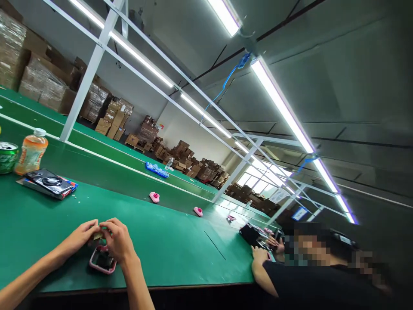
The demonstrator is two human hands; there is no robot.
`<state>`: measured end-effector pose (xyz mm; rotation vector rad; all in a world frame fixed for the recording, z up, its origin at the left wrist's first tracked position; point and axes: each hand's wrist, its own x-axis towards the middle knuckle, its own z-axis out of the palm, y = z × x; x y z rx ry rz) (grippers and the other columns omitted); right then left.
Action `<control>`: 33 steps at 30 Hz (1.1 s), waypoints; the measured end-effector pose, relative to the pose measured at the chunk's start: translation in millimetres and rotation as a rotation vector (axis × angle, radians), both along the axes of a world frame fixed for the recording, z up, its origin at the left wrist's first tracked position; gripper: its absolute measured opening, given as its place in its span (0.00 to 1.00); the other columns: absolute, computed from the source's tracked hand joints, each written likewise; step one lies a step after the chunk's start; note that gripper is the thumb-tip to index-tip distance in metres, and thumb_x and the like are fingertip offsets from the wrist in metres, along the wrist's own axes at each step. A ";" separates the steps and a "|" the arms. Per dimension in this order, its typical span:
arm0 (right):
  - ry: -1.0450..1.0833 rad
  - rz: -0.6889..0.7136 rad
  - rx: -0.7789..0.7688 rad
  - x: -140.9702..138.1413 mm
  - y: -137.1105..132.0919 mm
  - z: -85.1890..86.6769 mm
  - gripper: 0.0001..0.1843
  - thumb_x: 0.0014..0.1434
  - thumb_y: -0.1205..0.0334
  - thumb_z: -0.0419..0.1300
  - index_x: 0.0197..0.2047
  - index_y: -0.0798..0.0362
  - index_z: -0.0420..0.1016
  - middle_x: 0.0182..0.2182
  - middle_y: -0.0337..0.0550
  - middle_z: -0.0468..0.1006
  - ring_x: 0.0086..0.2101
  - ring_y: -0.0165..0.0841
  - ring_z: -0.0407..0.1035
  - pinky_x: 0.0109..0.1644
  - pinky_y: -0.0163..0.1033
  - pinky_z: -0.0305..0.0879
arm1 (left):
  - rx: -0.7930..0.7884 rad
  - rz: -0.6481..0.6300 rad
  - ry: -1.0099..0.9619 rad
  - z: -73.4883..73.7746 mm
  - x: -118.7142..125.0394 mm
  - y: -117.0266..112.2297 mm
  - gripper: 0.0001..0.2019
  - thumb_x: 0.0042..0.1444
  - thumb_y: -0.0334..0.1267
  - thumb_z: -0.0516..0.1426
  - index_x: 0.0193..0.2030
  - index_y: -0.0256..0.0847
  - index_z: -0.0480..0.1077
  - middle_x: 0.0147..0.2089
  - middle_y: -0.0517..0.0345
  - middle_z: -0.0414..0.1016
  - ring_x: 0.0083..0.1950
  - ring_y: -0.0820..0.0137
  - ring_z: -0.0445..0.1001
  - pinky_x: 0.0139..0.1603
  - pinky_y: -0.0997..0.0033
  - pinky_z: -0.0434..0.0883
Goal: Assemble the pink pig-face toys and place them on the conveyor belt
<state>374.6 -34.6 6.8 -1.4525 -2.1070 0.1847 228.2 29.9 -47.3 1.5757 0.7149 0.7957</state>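
My left hand (81,235) and my right hand (118,241) meet over the green table (167,245) near its front edge. Both are closed, pinching a small yellowish part (97,236) between their fingertips. Just below them a pink-rimmed device with a dark inside (102,261) lies on the table, partly under my right hand. What the small part is I cannot make out.
At the left stand a green can (7,157) and an orange drink bottle (31,152), beside a stack of phones and boxes (48,183). Pink devices (154,197) ride the conveyor belt. A co-worker in black (322,280) works at the right. Cartons line the back wall.
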 end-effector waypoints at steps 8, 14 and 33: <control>-0.006 -0.034 -0.052 -23.1 9.8 -9.6 0.10 0.61 0.73 0.62 0.41 0.50 0.83 0.34 0.36 0.85 0.33 0.28 0.78 0.37 0.27 0.69 | -0.262 -0.063 -0.299 -29.7 -27.0 -10.0 0.36 0.37 0.72 0.66 0.36 0.46 0.59 0.24 0.66 0.72 0.26 0.70 0.69 0.29 0.75 0.60; -0.102 0.037 -0.048 -17.9 21.9 2.1 0.09 0.59 0.74 0.63 0.35 0.51 0.81 0.31 0.36 0.83 0.32 0.29 0.75 0.38 0.30 0.66 | -0.088 -0.024 -0.311 -8.3 -31.3 -27.9 0.25 0.54 0.62 0.63 0.47 0.44 0.72 0.44 0.56 0.82 0.50 0.55 0.78 0.52 0.62 0.71; -0.381 0.098 0.126 -30.2 -19.6 -12.7 0.18 0.61 0.80 0.52 0.49 0.52 0.69 0.58 0.48 0.75 0.56 0.38 0.68 0.59 0.44 0.69 | -0.391 -0.001 -0.331 6.2 -35.3 -30.6 0.19 0.47 0.48 0.66 0.44 0.40 0.79 0.41 0.53 0.81 0.45 0.57 0.76 0.49 0.62 0.72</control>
